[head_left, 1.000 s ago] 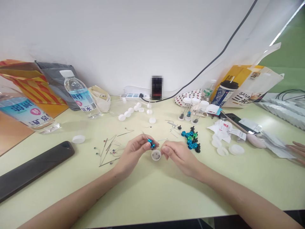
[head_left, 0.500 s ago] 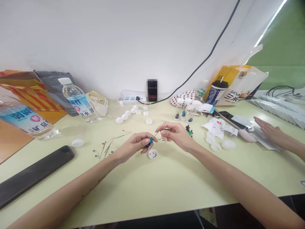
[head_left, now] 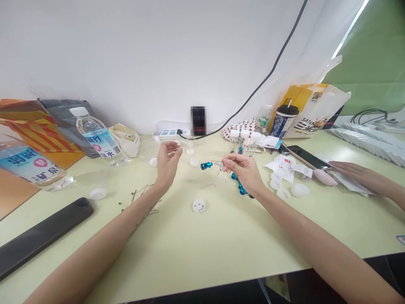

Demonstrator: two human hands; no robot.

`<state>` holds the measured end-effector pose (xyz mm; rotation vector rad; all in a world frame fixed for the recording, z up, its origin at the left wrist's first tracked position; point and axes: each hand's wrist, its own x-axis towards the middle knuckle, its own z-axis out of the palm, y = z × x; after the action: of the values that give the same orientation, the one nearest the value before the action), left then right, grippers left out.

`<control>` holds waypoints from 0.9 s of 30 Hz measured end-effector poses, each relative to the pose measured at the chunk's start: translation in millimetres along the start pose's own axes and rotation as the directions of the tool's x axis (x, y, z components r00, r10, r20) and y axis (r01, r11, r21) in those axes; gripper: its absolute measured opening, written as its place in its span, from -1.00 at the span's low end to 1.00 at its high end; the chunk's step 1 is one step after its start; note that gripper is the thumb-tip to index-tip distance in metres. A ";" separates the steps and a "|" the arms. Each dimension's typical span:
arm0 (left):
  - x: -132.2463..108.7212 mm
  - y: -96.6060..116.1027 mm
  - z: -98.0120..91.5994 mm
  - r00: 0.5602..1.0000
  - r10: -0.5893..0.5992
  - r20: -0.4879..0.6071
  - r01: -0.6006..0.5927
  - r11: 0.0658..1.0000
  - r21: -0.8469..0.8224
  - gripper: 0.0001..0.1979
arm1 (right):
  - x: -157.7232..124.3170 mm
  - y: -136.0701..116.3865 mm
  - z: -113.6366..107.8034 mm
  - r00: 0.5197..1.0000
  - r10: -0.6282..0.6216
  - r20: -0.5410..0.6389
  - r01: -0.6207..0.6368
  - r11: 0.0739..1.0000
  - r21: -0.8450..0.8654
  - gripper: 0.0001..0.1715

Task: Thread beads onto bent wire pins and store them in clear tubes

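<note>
My left hand is raised over the middle left of the table, its fingers curled and the thumb apart from them. Nothing shows in it. Behind it are several white caps. In my right hand, thumb and fingers pinch a thin bent metal rod. At the rod's far end a shiny blue metal cylinder with a dark end hangs above the table. Several similar blue parts lie beside and partly behind my right hand. A white cap with tiny pieces inside sits below, between my arms.
Thin metal rods lie by my left forearm. Water bottles and a dark long case are at left. Clear tubes, a cup and white wrappers stand or lie right. Another person's hand rests far right.
My left hand has let go of the blue cylinder and moved up and left. The cylinder now hangs on the rod in my right hand, which has shifted right.
</note>
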<state>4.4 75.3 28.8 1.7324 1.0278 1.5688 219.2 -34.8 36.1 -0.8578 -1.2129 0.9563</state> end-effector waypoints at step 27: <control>-35.7 3.4 -25.0 0.804 -0.129 0.580 -0.141 0.907 0.397 -0.69 | -4.7 9.4 2.2 0.992 0.004 -0.123 0.007 0.996 0.086 -0.72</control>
<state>-20.2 41.5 15.8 2.3133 1.0647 0.7055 215.3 -35.6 26.0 -0.8354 -1.0589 0.9341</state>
